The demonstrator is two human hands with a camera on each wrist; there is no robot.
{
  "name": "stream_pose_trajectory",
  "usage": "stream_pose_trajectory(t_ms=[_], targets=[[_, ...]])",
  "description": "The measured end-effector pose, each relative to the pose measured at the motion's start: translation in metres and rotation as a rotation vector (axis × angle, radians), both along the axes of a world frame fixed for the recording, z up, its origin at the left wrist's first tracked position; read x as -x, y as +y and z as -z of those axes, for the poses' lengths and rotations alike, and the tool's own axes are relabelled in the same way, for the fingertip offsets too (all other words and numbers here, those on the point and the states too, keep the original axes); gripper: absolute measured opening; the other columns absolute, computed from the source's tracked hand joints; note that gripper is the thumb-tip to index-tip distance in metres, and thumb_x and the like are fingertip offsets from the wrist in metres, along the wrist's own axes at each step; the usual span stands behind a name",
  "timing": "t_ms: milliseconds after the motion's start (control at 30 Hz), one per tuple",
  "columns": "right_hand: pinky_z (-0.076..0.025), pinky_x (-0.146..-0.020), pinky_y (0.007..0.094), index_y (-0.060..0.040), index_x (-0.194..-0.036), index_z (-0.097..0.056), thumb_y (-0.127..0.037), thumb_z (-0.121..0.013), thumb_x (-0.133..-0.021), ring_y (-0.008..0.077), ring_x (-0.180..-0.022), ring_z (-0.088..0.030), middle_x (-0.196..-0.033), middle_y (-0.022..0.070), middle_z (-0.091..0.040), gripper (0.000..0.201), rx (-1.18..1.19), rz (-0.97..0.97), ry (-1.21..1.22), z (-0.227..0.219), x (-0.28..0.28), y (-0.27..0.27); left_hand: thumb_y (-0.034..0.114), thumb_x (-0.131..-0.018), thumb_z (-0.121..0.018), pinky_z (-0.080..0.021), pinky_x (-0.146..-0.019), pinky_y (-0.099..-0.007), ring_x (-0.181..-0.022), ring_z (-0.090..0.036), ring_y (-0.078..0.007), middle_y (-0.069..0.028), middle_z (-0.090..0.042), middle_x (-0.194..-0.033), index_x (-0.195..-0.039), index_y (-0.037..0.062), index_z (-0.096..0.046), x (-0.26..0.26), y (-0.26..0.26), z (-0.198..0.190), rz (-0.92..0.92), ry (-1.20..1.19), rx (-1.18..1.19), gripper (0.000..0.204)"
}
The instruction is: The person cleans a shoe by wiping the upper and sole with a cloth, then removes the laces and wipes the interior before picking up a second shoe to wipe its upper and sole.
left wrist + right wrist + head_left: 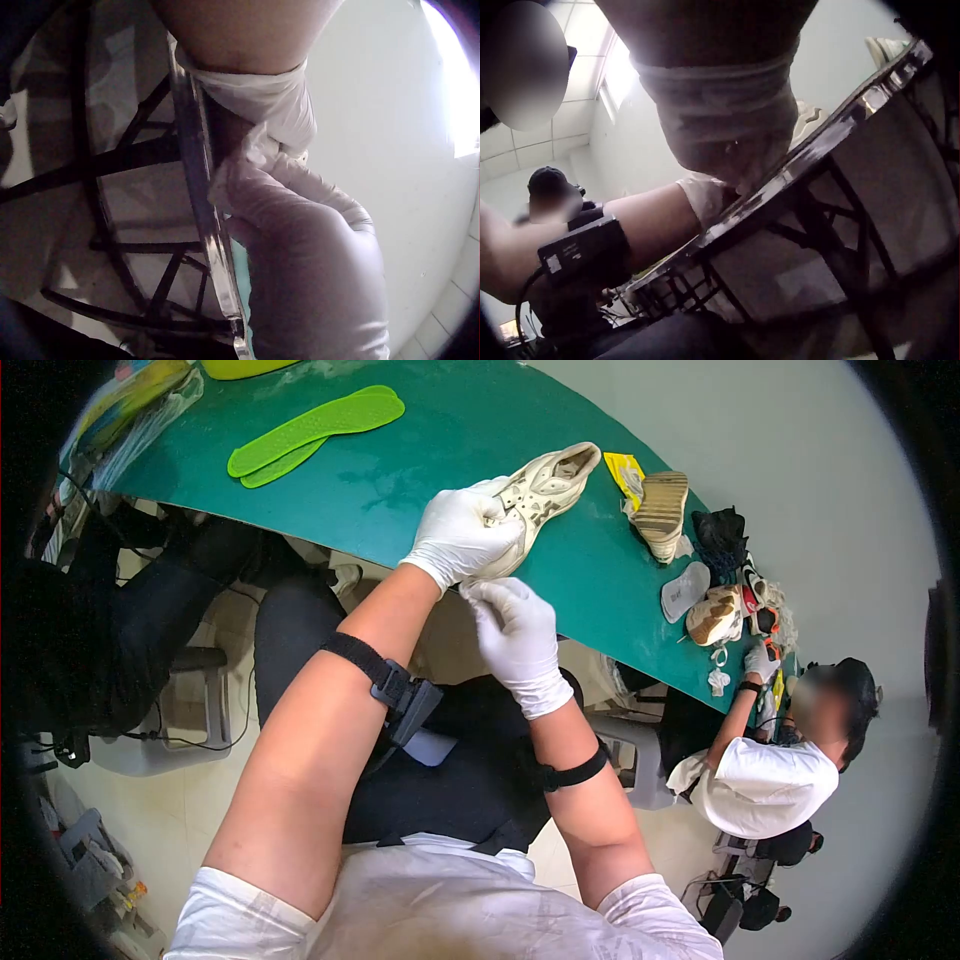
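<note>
In the head view, my white-gloved left hand (460, 530) grips a cream sneaker (556, 478) by its front part. The sneaker lies over the table's near edge, its heel pointing away from me and its toe towards me. My right hand (515, 640), gloved too, is just off that edge beside the toe, fingers bent together. The left wrist view shows those fingers pinching a crumpled white wipe (259, 146) close under the left hand. The left hand covers much of the sneaker's front.
Bright green insoles (315, 435) lie on the green table (450, 420). At the right stand another shoe (660, 515), a yellow packet (625, 475), a grey insole (685, 592) and a brown-and-white shoe (715, 615). A person in a white shirt (765, 785) works at the right end.
</note>
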State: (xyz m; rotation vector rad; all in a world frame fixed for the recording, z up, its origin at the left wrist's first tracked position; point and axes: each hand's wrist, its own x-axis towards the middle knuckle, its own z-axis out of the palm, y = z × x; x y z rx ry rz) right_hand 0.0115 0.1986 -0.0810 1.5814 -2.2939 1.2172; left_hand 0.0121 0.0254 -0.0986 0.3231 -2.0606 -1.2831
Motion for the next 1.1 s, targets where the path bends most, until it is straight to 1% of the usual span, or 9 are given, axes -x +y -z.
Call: stream_pose_trajectory(t_ms=[233, 333, 500, 600, 733, 867, 933, 1000, 1100], targets=[[-0.055, -0.078, 0.0259, 0.0006, -0.103, -0.073, 0.000, -0.069, -0.094, 0.0102, -0.084, -0.068, -0.093, 0.0040, -0.074, 0.009, 0.126, 0.127, -0.654, -0.025, 0.038, 0.024, 0.029, -0.080, -0.077, -0.057, -0.093, -0.0310, -0.112, -0.075, -0.0310, -0.0246, -0.066, -0.136, -0.086, 0.0009, -0.079, -0.004, 0.001, -0.006, 0.024, -0.032, -0.024, 0.029], [-0.050, -0.077, 0.0221, 0.0026, -0.104, -0.071, -0.003, -0.065, -0.100, 0.0068, -0.082, -0.062, -0.093, 0.0028, -0.073, 0.009, 0.239, 0.340, -0.494, -0.042, 0.088, 0.026, 0.031, -0.079, -0.077, -0.058, -0.090, -0.0336, -0.105, -0.076, -0.0321, -0.0244, -0.069, -0.132, -0.086, 0.0009, -0.079, -0.009, 0.004, -0.020, 0.021, -0.030, -0.118, 0.031], [-0.050, -0.075, 0.0256, 0.0024, -0.101, -0.073, -0.014, -0.066, -0.102, 0.0090, -0.079, -0.062, -0.090, 0.0048, -0.075, 0.017, 0.312, 0.382, -0.283, -0.045, 0.168, 0.010, 0.028, -0.079, -0.076, -0.057, -0.094, -0.0337, -0.115, -0.073, -0.0354, -0.0275, -0.068, -0.131, -0.078, 0.0019, -0.077, -0.004, 0.001, -0.008, 0.039, 0.010, 0.014, 0.026], [-0.055, -0.072, 0.0321, 0.0032, -0.105, -0.076, -0.020, -0.070, -0.096, 0.0163, -0.072, -0.070, -0.082, 0.0133, -0.077, 0.026, -0.014, 0.414, -0.132, -0.033, 0.176, -0.013, 0.035, -0.078, -0.071, -0.058, -0.092, -0.0381, -0.105, -0.072, -0.0364, -0.0192, -0.068, -0.135, -0.073, 0.0049, -0.077, 0.003, 0.000, 0.004, -0.009, 0.057, 0.074, 0.031], [-0.057, -0.075, 0.0390, 0.0001, -0.100, -0.077, -0.012, -0.066, -0.092, 0.0292, -0.077, -0.074, -0.085, 0.0200, -0.075, 0.018, 0.027, 0.527, -0.034, -0.023, 0.144, -0.030, 0.027, -0.079, -0.075, -0.056, -0.099, -0.0337, -0.122, -0.069, -0.0361, -0.0286, -0.067, -0.131, -0.076, 0.0008, -0.075, -0.002, 0.001, -0.007, 0.004, -0.012, 0.066, 0.026], [-0.056, -0.076, 0.0463, 0.0006, -0.095, -0.074, -0.012, -0.067, -0.091, 0.0412, -0.082, -0.071, -0.089, 0.0241, -0.072, 0.015, -0.097, 0.313, 0.018, -0.017, 0.109, -0.022, 0.026, -0.079, -0.075, -0.057, -0.097, -0.0345, -0.121, -0.070, -0.0352, -0.0287, -0.068, -0.130, -0.076, -0.0002, -0.074, 0.000, 0.005, -0.005, 0.003, 0.016, 0.022, 0.027], [-0.056, -0.078, 0.0457, 0.0009, -0.098, -0.074, -0.012, -0.067, -0.091, 0.0415, -0.084, -0.072, -0.091, 0.0237, -0.073, 0.016, -0.091, 0.244, -0.050, -0.016, 0.097, -0.012, 0.026, -0.079, -0.075, -0.057, -0.096, -0.0344, -0.121, -0.070, -0.0349, -0.0286, -0.068, -0.129, -0.075, -0.0006, -0.074, -0.002, 0.007, -0.007, -0.002, 0.037, -0.004, 0.027], [-0.058, -0.081, 0.0416, 0.0008, -0.102, -0.072, -0.008, -0.065, -0.091, 0.0384, -0.086, -0.073, -0.097, 0.0215, -0.074, 0.016, -0.056, 0.185, 0.034, -0.013, 0.089, -0.002, 0.032, -0.077, -0.071, -0.060, -0.086, -0.0384, -0.097, -0.073, -0.0382, -0.0187, -0.070, -0.129, -0.078, 0.0043, -0.077, -0.001, 0.004, -0.008, -0.016, 0.055, 0.003, 0.028], [-0.058, -0.078, 0.0406, -0.0013, -0.096, -0.071, -0.001, -0.069, -0.088, 0.0360, -0.084, -0.072, -0.092, 0.0189, -0.072, 0.009, -0.068, 0.167, -0.141, -0.016, 0.060, 0.004, 0.032, -0.077, -0.072, -0.059, -0.088, -0.0375, -0.101, -0.073, -0.0369, -0.0185, -0.071, -0.129, -0.077, 0.0052, -0.077, 0.004, 0.002, 0.005, -0.003, 0.061, 0.042, 0.028]])
